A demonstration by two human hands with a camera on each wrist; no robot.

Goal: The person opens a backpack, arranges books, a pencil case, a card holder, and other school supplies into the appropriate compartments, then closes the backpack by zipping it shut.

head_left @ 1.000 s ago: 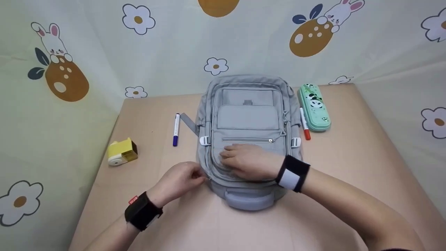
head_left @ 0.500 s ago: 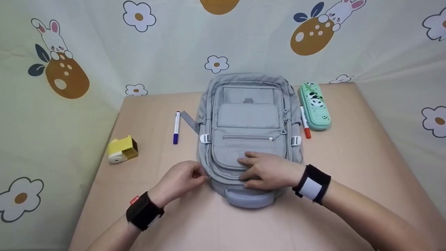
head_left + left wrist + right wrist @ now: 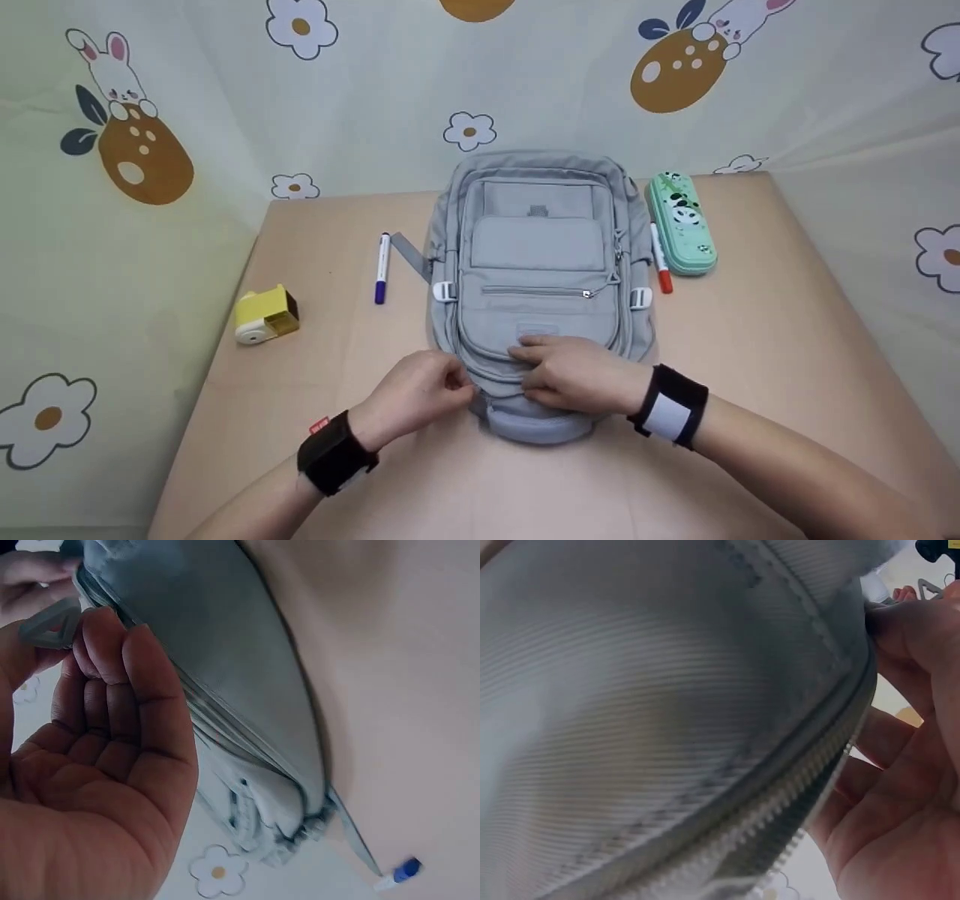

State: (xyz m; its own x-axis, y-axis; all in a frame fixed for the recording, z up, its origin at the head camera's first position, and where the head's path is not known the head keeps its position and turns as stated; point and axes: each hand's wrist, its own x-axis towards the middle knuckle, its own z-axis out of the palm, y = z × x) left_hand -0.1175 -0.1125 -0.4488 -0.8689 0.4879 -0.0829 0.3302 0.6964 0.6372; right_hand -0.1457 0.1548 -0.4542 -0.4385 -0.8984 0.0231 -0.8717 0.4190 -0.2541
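A grey backpack (image 3: 536, 244) lies front side up on the table, its carry handle (image 3: 541, 427) towards me. My left hand (image 3: 420, 394) is at its near left corner. Between that thumb and index finger it pinches a triangular zipper pull (image 3: 51, 626). My right hand (image 3: 581, 375) grips the near end of the backpack, fingers over the front panel and thumb by the handle. In the right wrist view, the rows of zipper teeth (image 3: 769, 799) stand apart with a dark gap between them.
Left of the backpack lie a blue-capped marker (image 3: 382, 268) and a yellow pencil sharpener (image 3: 267, 315). To its right are a red-capped marker (image 3: 661, 259) and a green panda pencil case (image 3: 682, 225). A patterned curtain (image 3: 375, 97) hangs behind the table (image 3: 330, 330).
My left hand has moved right along the near corner with the zipper pull. The right hand has shifted from the front panel to the near edge, towards the right.
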